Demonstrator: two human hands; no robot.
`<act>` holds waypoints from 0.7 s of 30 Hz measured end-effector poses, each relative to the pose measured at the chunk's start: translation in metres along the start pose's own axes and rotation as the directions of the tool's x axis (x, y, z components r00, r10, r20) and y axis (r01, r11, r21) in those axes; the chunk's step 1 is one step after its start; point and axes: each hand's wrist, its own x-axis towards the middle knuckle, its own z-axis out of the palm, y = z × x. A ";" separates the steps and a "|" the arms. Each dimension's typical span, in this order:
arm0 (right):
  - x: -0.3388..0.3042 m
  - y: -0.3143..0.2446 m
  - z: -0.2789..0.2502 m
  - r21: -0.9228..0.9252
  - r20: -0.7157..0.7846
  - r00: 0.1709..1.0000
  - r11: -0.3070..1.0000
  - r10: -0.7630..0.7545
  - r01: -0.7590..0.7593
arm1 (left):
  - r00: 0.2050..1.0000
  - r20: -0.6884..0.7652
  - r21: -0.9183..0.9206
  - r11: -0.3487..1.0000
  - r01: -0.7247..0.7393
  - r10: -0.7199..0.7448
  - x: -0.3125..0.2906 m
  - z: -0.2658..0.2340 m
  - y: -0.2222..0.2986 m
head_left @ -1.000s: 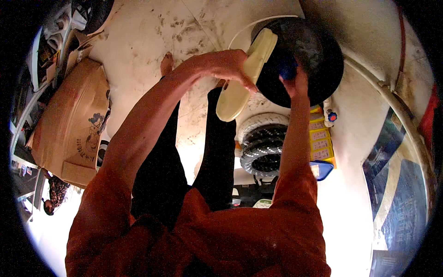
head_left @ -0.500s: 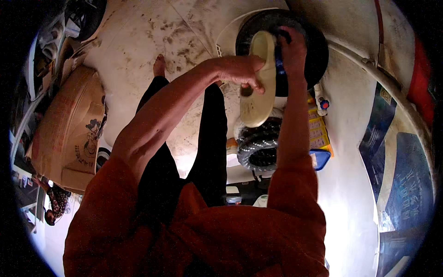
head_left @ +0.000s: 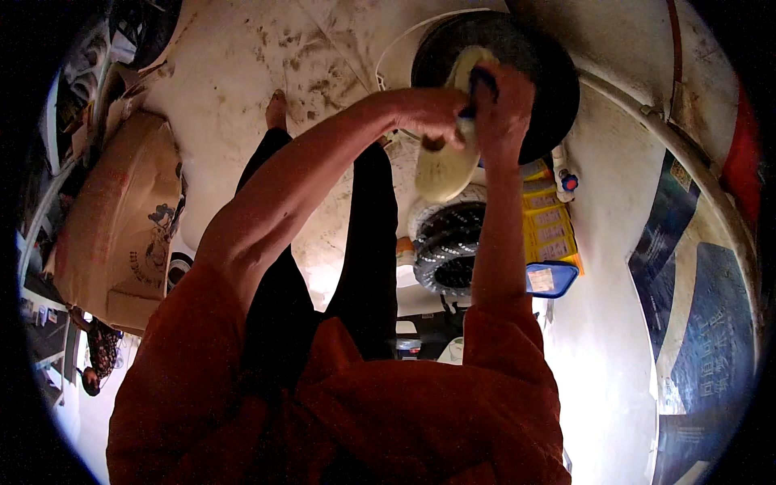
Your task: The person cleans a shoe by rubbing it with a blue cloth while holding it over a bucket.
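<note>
Over a round black tub (head_left: 550,97), my left hand (head_left: 440,121) is closed around the middle of a cream slipper (head_left: 447,174), its sole end slanting down toward me. My right hand (head_left: 505,101) lies against the slipper's upper part. Its fingers are wrapped round a dark blue brush-like tool (head_left: 482,83), partly hidden by the hand and smeared by motion. The tool touches or lies just over the slipper; which one I cannot tell.
Black coils with white marks (head_left: 443,259) lie below the tub, beside yellow packages (head_left: 550,222) and a blue-rimmed tray (head_left: 562,279). A pipe with a blue-red valve knob (head_left: 569,183) stands right. A cardboard box (head_left: 121,218) is left; another person (head_left: 101,356) is beyond it.
My right hand has come left from beside the slipper onto it with the blue tool. The slipper has shifted slightly up and left and tilted.
</note>
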 end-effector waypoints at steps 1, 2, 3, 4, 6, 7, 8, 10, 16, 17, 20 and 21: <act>0.013 0.011 0.010 0.013 -0.003 1.000 1.000 -0.006 0.006 | 0.983 -0.170 -0.133 0.987 -0.088 0.064 0.003 0.022 -0.022; 0.020 0.034 0.011 0.084 0.189 0.952 0.962 0.240 -0.260 | 1.000 0.015 -0.025 1.000 0.005 -0.005 0.003 0.017 -0.001; 0.027 0.050 0.016 0.115 0.388 0.813 0.853 0.434 -0.510 | 1.000 -0.020 -0.061 0.998 -0.016 0.014 0.006 0.021 -0.008; 0.030 0.063 0.021 0.117 0.387 0.814 0.853 0.433 -0.509 | 0.998 -0.059 -0.094 0.995 -0.038 0.033 0.006 0.024 -0.015; 0.039 0.062 0.018 0.275 0.469 0.712 0.679 0.523 -0.680 | 0.998 -0.038 -0.100 0.994 -0.044 0.040 -0.004 0.022 -0.016; 0.042 0.064 0.009 0.161 0.456 0.591 0.592 0.665 -0.790 | 0.999 -0.015 -0.103 0.993 -0.052 0.050 -0.009 0.021 -0.017; 0.029 0.079 0.005 0.156 0.450 0.591 0.592 0.670 -0.790 | 0.998 -0.010 -0.102 0.993 -0.060 0.059 -0.011 0.021 -0.018; 0.005 0.103 0.000 0.405 0.396 0.736 0.615 0.548 -0.676 | 0.998 0.040 -0.053 0.998 0.041 -0.038 -0.018 0.013 -0.023; -0.009 0.054 -0.031 0.728 0.500 0.701 0.192 0.508 -0.658 | 0.976 -0.212 -0.262 0.965 0.001 -0.059 -0.024 0.018 -0.008; -0.013 0.049 -0.032 0.710 0.486 0.731 0.272 0.480 -0.650 | 0.970 -0.243 -0.214 0.976 -0.037 -0.017 -0.025 0.015 -0.001; -0.014 0.032 -0.028 0.719 0.555 0.627 0.063 0.547 -0.692 | 0.962 -0.273 -0.135 0.990 -0.027 -0.011 -0.023 0.016 -0.003; -0.016 0.029 -0.027 0.687 0.537 0.574 0.075 0.619 -0.723 | 0.961 -0.272 -0.110 0.994 0.012 -0.042 -0.018 0.018 -0.010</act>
